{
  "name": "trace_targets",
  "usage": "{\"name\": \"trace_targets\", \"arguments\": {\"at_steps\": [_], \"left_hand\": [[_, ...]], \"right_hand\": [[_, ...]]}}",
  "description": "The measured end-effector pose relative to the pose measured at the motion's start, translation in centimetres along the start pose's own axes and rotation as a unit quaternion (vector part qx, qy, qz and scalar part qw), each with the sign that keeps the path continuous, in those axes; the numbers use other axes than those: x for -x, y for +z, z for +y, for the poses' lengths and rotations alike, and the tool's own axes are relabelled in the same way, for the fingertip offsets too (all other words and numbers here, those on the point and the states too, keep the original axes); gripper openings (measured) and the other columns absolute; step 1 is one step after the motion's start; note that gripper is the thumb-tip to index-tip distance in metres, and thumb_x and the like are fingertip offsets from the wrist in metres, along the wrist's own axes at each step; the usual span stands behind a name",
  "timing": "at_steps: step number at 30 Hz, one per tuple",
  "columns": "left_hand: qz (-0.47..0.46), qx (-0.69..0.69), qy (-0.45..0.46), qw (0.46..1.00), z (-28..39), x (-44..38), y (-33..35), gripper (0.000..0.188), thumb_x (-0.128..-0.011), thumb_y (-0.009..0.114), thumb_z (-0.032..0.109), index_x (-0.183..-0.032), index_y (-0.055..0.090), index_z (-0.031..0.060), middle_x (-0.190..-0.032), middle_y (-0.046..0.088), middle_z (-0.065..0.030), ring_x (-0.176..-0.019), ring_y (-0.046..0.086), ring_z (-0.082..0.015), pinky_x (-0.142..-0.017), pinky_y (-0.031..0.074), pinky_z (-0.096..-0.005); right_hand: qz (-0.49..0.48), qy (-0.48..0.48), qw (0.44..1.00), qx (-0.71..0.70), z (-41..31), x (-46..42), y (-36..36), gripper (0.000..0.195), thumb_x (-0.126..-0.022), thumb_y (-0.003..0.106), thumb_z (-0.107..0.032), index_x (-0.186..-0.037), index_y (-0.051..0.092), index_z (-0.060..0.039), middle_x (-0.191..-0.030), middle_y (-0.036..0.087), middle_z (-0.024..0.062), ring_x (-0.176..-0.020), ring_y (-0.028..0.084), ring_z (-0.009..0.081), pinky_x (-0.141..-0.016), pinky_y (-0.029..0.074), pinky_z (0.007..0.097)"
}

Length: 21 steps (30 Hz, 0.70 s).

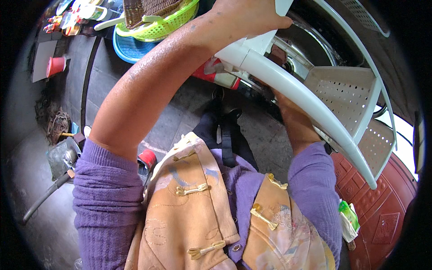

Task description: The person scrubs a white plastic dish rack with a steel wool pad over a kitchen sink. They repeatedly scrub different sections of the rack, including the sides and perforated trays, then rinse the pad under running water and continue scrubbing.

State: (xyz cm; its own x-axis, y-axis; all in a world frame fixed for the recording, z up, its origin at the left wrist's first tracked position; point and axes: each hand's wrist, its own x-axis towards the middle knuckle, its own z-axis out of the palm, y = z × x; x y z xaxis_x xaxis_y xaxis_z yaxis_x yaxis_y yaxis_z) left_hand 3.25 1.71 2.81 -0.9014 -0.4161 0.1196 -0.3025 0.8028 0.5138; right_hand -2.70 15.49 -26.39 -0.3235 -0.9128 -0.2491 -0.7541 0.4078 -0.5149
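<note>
A white plastic rack (pixel 297 87) with a long rail and perforated trays (pixel 344 96) leans across the right of the view. At the top, my left hand (pixel 248 18) grips its flat white panel (pixel 258 42). The thumb reaches past the panel's right edge, and the other fingers are out of sight. My right forearm passes behind the long rail, where my right hand (pixel 277 94) is mostly hidden. What that hand touches cannot be made out. Close by, a red and white packet (pixel 216 74) lies beneath the panel.
Upper left, a green plastic basket (pixel 158 30) holds brown woven baskets (pixel 148 11), above a blue basket (pixel 130 49). Bottles and jars (pixel 81 17) crowd behind. A pink cup (pixel 55 66), a long-handled pan (pixel 50 194), a red can (pixel 147 158) and a reddish-brown panel (pixel 381 216) surround me.
</note>
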Motion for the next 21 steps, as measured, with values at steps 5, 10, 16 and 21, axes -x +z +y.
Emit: {"name": "trace_targets", "arguments": {"at_steps": [5,10,16,21], "left_hand": [[-0.014,0.003,-0.008,1.0,0.9,0.1,-0.4,0.085,-0.077,0.072,0.034,-0.148,0.033,0.0084,-0.118,0.055,-0.0327,-0.104,0.06,-0.0476,-0.089,0.051,-0.0497],[-0.005,0.023,0.007,1.0,0.8,0.3,-1.1,0.084,-0.077,0.072,0.033,-0.148,0.034,0.009,-0.117,0.056,-0.0315,-0.104,0.06,-0.0466,-0.088,0.051,-0.0493],[0.011,0.012,0.017,1.0,0.8,0.4,-0.5,0.084,-0.077,0.073,0.035,-0.147,0.035,0.0102,-0.116,0.056,-0.0317,-0.104,0.06,-0.0466,-0.089,0.051,-0.0489],[0.03,0.006,0.037,0.999,-0.2,0.2,0.3,0.084,-0.077,0.073,0.036,-0.147,0.035,0.0105,-0.115,0.056,-0.0312,-0.104,0.06,-0.0462,-0.09,0.05,-0.0486]], "right_hand": [[0.027,0.005,1.0,-0.011,-0.1,0.4,0.4,0.035,-0.088,0.064,-0.028,-0.115,0.065,-0.0061,-0.114,0.062,0.0221,-0.111,0.059,0.0366,-0.095,0.046,0.0433],[0.018,0.054,0.998,-0.021,4.6,5.5,-2.7,0.035,-0.089,0.063,-0.028,-0.115,0.064,-0.0061,-0.115,0.062,0.0219,-0.111,0.059,0.0366,-0.095,0.046,0.0434],[0.054,0.06,0.997,-0.019,3.7,5.0,-1.2,0.035,-0.089,0.063,-0.028,-0.116,0.064,-0.0061,-0.115,0.062,0.0217,-0.112,0.059,0.0366,-0.096,0.046,0.0434],[0.046,0.056,0.997,-0.017,3.9,5.4,-1.7,0.035,-0.09,0.062,-0.028,-0.117,0.064,-0.0061,-0.116,0.062,0.0215,-0.112,0.058,0.0367,-0.096,0.045,0.0434]]}}
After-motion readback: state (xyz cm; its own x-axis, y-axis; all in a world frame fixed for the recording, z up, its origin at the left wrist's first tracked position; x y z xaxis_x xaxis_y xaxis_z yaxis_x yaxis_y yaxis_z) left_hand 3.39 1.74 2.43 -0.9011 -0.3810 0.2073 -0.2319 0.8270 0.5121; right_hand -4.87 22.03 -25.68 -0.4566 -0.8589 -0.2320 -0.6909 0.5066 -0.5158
